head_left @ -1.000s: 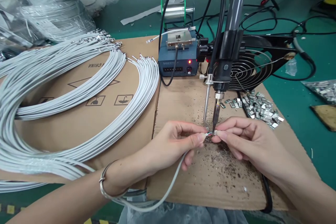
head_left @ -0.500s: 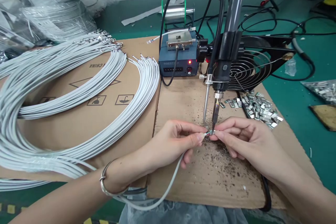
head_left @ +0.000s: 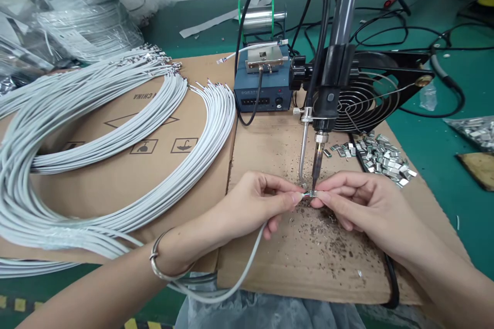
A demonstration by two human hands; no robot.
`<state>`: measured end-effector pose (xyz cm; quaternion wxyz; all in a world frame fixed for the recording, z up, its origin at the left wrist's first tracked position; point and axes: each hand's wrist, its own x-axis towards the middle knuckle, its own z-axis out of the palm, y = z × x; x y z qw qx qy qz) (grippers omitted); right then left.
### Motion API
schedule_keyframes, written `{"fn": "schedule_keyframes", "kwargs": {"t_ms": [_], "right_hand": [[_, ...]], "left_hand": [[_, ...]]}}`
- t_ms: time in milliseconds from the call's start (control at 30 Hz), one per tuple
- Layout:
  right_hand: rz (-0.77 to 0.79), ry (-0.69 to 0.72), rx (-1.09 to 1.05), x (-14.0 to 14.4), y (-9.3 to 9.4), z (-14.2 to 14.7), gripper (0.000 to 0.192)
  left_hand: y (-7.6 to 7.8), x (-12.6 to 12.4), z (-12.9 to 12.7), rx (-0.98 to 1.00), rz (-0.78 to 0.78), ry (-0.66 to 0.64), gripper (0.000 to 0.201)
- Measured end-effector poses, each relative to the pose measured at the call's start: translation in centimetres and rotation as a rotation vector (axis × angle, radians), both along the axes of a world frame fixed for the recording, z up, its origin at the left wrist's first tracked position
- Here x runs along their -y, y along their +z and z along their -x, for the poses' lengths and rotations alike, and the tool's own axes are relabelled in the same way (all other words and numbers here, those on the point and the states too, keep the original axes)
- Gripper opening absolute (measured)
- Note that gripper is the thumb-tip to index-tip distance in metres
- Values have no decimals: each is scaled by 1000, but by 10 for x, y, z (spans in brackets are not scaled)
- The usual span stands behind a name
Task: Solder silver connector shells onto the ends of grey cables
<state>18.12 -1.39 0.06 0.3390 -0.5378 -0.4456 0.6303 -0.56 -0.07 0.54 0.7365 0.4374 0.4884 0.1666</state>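
Observation:
My left hand (head_left: 266, 200) pinches a white cable (head_left: 250, 262) close to its stripped end, where thin coloured wires show. From that hand the cable loops down past the wrist with the bangle. Between finger and thumb, my right hand (head_left: 351, 198) grips a small metal connector (head_left: 313, 194) against the wire ends. The tip of the upright soldering iron (head_left: 317, 164) comes down on the connector between both hands. Beside the iron, a thin metal solder feed tube (head_left: 303, 157) ends just above the wires. Fingers partly hide the joint.
To the right lies a pile of metal connectors (head_left: 386, 159). Behind the iron stand a fan (head_left: 358, 103) and a blue control box (head_left: 264, 93), with a solder spool (head_left: 258, 17) farther back. Bundled white cables (head_left: 200, 175) cover the left cardboard. Dark debris (head_left: 324, 241) is scattered below my hands.
Both hands stay almost where they were, with the connector still at the iron tip. The red light on the blue control box has gone dark. The view has shifted very slightly.

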Motion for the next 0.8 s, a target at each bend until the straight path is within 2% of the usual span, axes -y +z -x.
{"fn": "schedule_keyframes", "kwargs": {"t_ms": [333,633,800], "right_hand": [[-68,26,22,1,-8,-3,10],[-16,22,19,-1,-3,-1,10],[-37,37,3,-1,-7,-3,8]], "left_hand": [[-2,3,0,22,-25,15,26],[-1,2,0,27,-22,16,26],[-2,2,-1,25,-28,17,24]]}}
